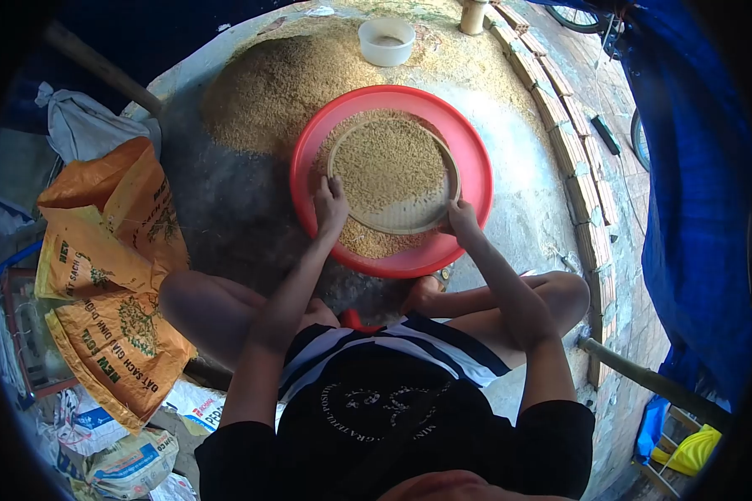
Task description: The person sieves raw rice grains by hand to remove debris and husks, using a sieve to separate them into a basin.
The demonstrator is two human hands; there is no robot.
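Observation:
Both my hands grip the rim of a round sieve (406, 219) that holds a layer of husk-like grain (388, 159). My left hand (331, 204) is closed on the rim at the lower left. On the right side, my right hand (463, 219) is closed round the rim too. Below the sieve is a wide red basin (475, 159), with more of the grain (372, 240) in its bottom. Part of the sieve's mesh shows bare at its near side. The fingers under the rim are hidden.
A heap of husks (259, 92) lies behind the basin, near a white tub (387, 42). Orange printed sacks (125, 334) are at my left. A row of bricks (572, 159) and a blue tarp (698, 209) run along the right. My crossed legs border the basin's near side.

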